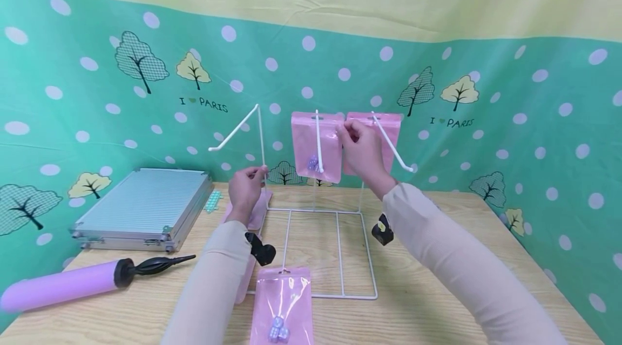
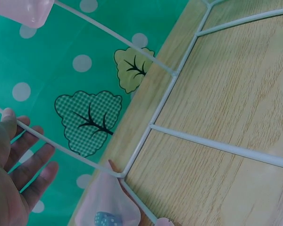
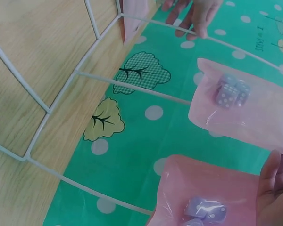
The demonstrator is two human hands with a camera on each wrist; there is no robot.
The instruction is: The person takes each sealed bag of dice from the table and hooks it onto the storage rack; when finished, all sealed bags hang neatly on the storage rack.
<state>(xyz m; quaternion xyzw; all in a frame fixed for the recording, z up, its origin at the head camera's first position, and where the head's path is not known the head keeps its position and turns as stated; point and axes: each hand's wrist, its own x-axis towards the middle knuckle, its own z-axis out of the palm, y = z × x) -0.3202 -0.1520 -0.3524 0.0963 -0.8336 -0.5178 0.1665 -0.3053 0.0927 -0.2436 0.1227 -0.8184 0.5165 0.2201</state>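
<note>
A white wire rack (image 1: 319, 210) stands on the table with three upright hooks. My left hand (image 1: 245, 188) pinches the rack's left upright, thumb and fingers on either side of the thin wire (image 2: 70, 151). On the middle hook hangs a pink zip pouch (image 1: 318, 145) with dice inside, and my right hand (image 1: 363, 150) pinches its upper right corner. Behind that hand, another pink pouch (image 1: 389, 134) hangs on the right hook; its dice (image 3: 205, 209) show in the right wrist view. The left hook (image 1: 233, 132) bears nothing.
One pink pouch with dice (image 1: 282, 307) lies at the table's front, over the rack base's edge. More pink pouches (image 1: 257, 212) lie along the base's left side. Farther left are a silver-blue case (image 1: 141, 199) and a purple hand pump (image 1: 73, 283). A patterned cloth (image 1: 311, 80) hangs behind.
</note>
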